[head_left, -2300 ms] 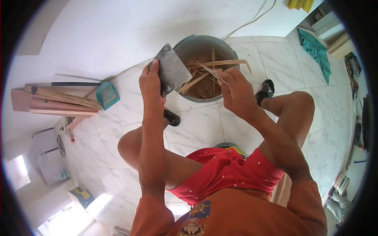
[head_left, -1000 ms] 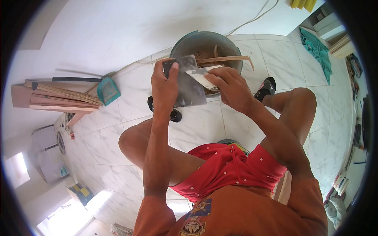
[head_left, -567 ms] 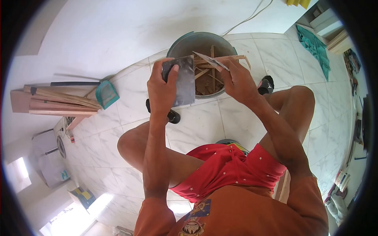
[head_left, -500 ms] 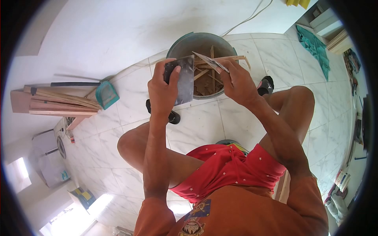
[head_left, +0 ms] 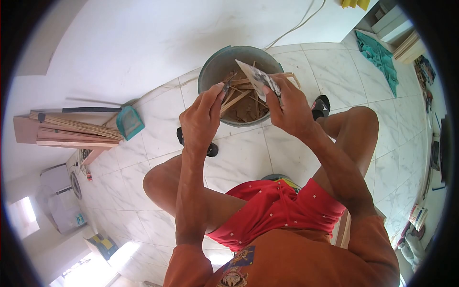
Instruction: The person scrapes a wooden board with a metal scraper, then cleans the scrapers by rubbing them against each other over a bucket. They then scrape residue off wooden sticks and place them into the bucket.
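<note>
My left hand [head_left: 200,117] pinches a dark flat plate [head_left: 228,86], seen almost edge-on above the near left part of the bucket. My right hand [head_left: 292,107] is closed on a pale flat piece [head_left: 256,78] with a pointed far corner and dark smears near the fingers. Both hands are raised over the round grey-green bucket [head_left: 210,67], the two pieces apart from each other. Wood strips [head_left: 236,99] and brown scraps lie inside the bucket, partly hidden behind my hands.
A teal dustpan [head_left: 130,123] and a stack of wood strips [head_left: 71,129] lie at the left. The white wall [head_left: 158,43] rises behind the bucket. A teal cloth [head_left: 377,60] is on the tiled floor at the upper right. My feet flank the bucket.
The dark plate in my left hand has turned from showing its broad face to nearly edge-on. The pale piece in my right hand has tilted, showing more of its face.
</note>
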A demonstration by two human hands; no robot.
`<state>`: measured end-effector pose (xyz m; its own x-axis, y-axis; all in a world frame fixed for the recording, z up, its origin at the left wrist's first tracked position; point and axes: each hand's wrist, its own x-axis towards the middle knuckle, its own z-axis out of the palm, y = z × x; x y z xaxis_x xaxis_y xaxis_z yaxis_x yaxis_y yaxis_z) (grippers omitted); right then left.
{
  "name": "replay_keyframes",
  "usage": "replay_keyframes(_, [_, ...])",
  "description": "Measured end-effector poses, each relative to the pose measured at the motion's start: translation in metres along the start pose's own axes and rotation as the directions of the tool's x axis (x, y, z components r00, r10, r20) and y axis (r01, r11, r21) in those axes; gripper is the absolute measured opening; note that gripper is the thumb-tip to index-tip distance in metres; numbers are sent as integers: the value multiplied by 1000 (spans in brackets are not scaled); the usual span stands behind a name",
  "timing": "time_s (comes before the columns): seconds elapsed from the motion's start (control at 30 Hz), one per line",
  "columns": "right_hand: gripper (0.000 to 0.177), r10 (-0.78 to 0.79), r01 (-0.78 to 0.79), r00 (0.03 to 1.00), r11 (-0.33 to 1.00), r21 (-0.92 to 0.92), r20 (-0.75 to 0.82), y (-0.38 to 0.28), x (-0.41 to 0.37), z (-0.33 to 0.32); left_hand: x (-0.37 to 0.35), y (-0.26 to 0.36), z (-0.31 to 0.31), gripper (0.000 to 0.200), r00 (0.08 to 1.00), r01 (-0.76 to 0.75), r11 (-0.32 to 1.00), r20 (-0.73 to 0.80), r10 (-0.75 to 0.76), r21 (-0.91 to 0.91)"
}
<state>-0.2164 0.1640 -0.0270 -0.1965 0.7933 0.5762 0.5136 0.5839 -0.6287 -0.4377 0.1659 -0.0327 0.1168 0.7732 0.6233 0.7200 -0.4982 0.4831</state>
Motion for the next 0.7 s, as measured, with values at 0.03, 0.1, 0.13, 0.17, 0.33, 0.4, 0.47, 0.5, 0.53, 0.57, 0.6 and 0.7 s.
replay_keyframes(0.03, [25,-24,24,1000,1000,1,6,0,0,2,0,0,1,21,1000,-22,1000,-8,22,-1])
replay_keyframes(0.1, [25,-71,71,997,997,2,16,2,-4,11,-2,-1,3,23,998,-64,998,-9,64,5])
replay_keyframes(0.13, [25,-15,18,998,999,-48,63,6,-6,13,-3,0,4,23,996,-85,996,-9,85,8])
replay_keyframes(0.17, [25,43,-33,993,995,-99,107,12,-6,15,-3,0,3,24,996,-87,996,-1,87,0])
replay_keyframes(0.33, [23,153,-148,987,985,-83,54,13,-2,7,-1,1,-4,25,997,-82,996,15,82,19])
replay_keyframes(0.4, [21,138,-137,990,989,-64,9,7,0,1,-1,-2,-6,27,996,-93,995,-11,94,39])
replay_keyframes(0.47, [21,156,-155,987,988,-11,38,2,1,-5,-1,-3,-5,29,994,-111,992,-14,112,56])
replay_keyframes(0.5, [22,163,-164,985,986,14,54,0,1,-8,-1,-4,-5,29,993,-120,990,-7,121,68])
replay_keyframes(0.53, [24,115,-117,991,993,29,67,0,2,-8,-2,-5,-5,30,992,-129,988,-1,130,83])
replay_keyframes(0.57, [26,65,-69,995,997,46,79,1,3,-8,-1,-5,-6,31,988,-156,982,11,156,103])
replay_keyframes(0.6, [29,14,-20,996,998,64,90,1,4,-9,-1,-4,-6,32,983,-183,975,23,181,125])
replay_keyframes(0.7, [40,-142,147,983,989,-30,114,2,8,-17,-1,1,-8,34,978,-202,972,72,195,123])
